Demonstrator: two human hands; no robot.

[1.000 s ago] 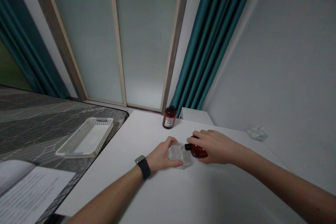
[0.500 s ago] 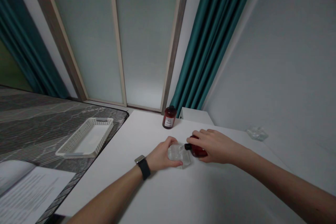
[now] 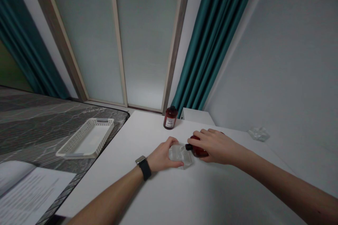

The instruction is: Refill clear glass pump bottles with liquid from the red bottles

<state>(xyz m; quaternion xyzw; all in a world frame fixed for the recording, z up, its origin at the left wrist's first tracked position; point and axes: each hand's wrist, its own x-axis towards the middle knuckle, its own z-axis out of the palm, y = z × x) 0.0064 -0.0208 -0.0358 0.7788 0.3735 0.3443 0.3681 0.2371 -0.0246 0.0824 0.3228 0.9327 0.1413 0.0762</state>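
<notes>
My left hand (image 3: 164, 154), with a dark-strapped watch (image 3: 144, 167) on its wrist, is closed around the left side of a clear container (image 3: 179, 154) on the white table (image 3: 132, 147). Fingers of my right hand (image 3: 215, 146) wrap over a dark red-brown bottle (image 3: 198, 152), tipped on its side. Its black neck or cap points left, right by the upper edge of the container; I cannot tell whether they touch. Farther back, a second red-brown bottle (image 3: 169, 119) with a white label and black cap stands upright.
At the left, a white perforated basket (image 3: 76, 155) and an open book (image 3: 39, 186) rest on a grey patterned surface (image 3: 52, 117). Crumpled clear plastic (image 3: 258, 134) lies at the table's right edge by the wall. A white cabinet (image 3: 198, 116) stands behind the table.
Almost nothing differs. My right hand and the tipped bottle have shifted very slightly; my left hand keeps its hold on the container.
</notes>
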